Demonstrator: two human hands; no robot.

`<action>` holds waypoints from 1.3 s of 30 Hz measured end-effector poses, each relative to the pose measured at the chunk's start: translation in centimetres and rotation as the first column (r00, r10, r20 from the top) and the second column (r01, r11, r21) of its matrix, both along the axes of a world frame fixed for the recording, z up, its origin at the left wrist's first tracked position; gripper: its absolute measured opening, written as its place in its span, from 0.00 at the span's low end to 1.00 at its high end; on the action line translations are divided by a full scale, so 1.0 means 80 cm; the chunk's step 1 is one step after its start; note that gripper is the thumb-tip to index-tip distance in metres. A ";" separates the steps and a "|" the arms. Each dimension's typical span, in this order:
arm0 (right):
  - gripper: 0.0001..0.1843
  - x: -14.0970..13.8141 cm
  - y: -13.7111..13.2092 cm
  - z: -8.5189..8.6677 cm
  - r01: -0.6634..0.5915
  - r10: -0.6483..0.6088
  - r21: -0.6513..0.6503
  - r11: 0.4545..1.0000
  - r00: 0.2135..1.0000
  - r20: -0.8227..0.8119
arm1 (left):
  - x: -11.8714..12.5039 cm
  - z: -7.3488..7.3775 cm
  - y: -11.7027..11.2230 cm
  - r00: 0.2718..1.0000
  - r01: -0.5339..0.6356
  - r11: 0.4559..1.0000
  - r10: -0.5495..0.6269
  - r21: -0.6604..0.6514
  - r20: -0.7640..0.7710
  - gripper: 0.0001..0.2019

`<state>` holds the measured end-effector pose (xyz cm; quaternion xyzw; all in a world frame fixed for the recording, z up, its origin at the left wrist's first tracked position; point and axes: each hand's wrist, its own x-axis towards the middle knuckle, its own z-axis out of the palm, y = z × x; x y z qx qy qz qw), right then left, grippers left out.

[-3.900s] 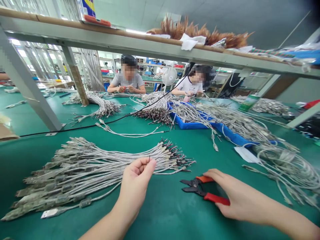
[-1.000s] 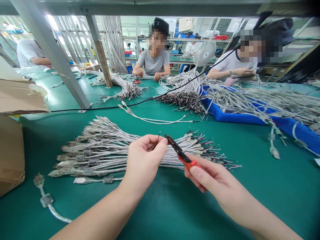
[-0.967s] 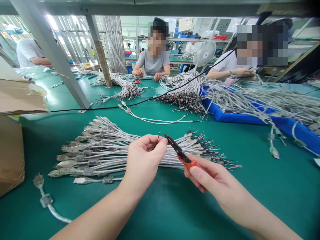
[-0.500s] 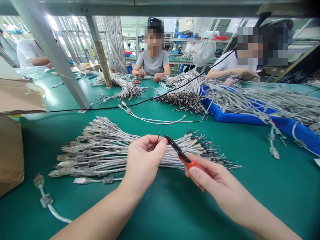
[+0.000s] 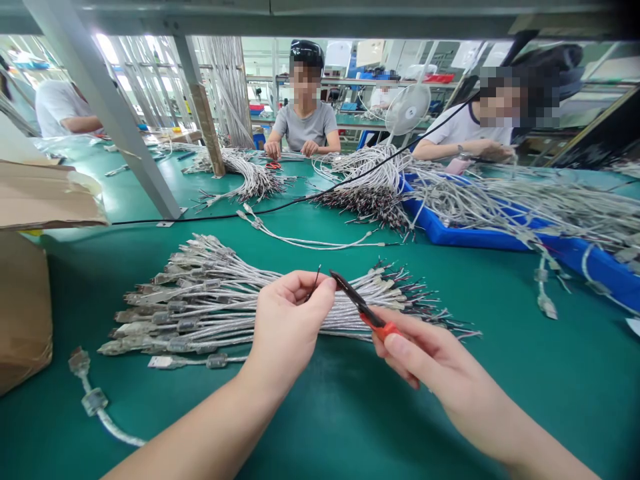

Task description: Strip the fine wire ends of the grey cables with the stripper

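My left hand (image 5: 293, 320) is closed in a pinch around a thin dark wire (image 5: 313, 283), whose tip sticks up past the fingers. My right hand (image 5: 425, 360) grips red-handled pliers (image 5: 367, 313), their dark jaws pointing up and left. The jaw tips lie right beside my left fingertips; whether they touch a wire cannot be made out. Beneath both hands spreads a bundle of silvery USB cables (image 5: 215, 293), plugs to the left and stripped wire ends to the right. A single USB cable (image 5: 94, 401) at lower left runs under my left forearm.
Loose cables (image 5: 310, 241) lie beyond the bundle. A blue tray (image 5: 460, 237) heaped with cables is at right, a cardboard box (image 5: 25, 313) at left. A metal post (image 5: 115, 120) and black cord (image 5: 210, 217) cross the green table. Co-workers sit opposite.
The pliers and my right hand have shifted very slightly right, and the jaws look closer together. My left hand stays almost in place with the wire.
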<state>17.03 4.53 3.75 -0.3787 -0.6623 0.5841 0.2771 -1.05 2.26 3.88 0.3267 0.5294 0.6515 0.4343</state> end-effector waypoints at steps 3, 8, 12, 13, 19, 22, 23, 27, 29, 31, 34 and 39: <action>0.22 0.000 0.000 0.001 -0.017 0.017 -0.009 1.000 1.000 -0.004 | 0.000 0.000 0.000 1.000 0.006 1.000 -0.006 -0.004 -0.011 0.07; 0.23 0.002 -0.001 -0.001 0.010 -0.010 -0.016 1.000 1.000 0.004 | 0.001 0.001 0.000 1.000 0.005 1.000 -0.005 -0.023 -0.006 0.06; 0.24 0.001 0.000 -0.002 0.012 -0.012 -0.001 1.000 0.999 0.036 | 0.001 0.001 0.000 1.000 0.006 1.000 -0.006 -0.025 -0.001 0.06; 0.24 0.001 0.000 -0.001 0.014 -0.015 0.014 1.000 0.999 0.046 | 0.001 0.001 0.000 1.000 0.006 1.000 -0.006 -0.022 0.000 0.06; 0.22 0.005 0.000 -0.001 0.042 -0.043 0.020 0.999 0.998 0.037 | 0.002 0.004 -0.002 1.000 0.010 1.000 -0.010 0.000 0.000 0.06; 0.22 0.007 0.000 -0.003 0.005 -0.006 -0.025 1.000 1.000 -0.016 | 0.002 0.004 -0.002 1.000 0.004 1.000 -0.004 0.008 0.020 0.06; 0.22 0.007 0.000 -0.004 -0.003 0.003 -0.034 0.999 1.000 -0.023 | 0.002 0.004 -0.002 1.000 0.003 1.000 -0.003 0.011 0.023 0.06; 0.24 0.008 0.000 -0.004 -0.010 0.009 -0.050 0.999 1.000 -0.016 | 0.002 0.004 -0.002 1.000 0.009 1.000 -0.009 0.012 0.018 0.05; 0.24 0.009 0.000 -0.003 -0.006 0.005 -0.052 0.999 1.000 -0.010 | 0.002 0.003 -0.001 1.000 0.011 1.000 -0.012 0.013 0.015 0.05; 0.25 0.008 -0.001 -0.003 -0.003 0.003 -0.052 0.999 1.000 -0.007 | 0.002 0.002 0.000 1.000 0.013 1.000 -0.013 0.021 0.000 0.05; 0.24 0.007 -0.001 -0.003 0.002 -0.002 -0.051 0.999 1.000 -0.012 | 0.003 0.000 0.000 0.999 0.000 0.999 0.002 0.038 -0.049 0.05; 0.25 0.006 -0.002 -0.004 0.033 -0.032 -0.057 0.998 0.999 0.017 | 0.003 -0.001 0.001 0.988 -0.030 0.998 0.038 0.057 -0.149 0.04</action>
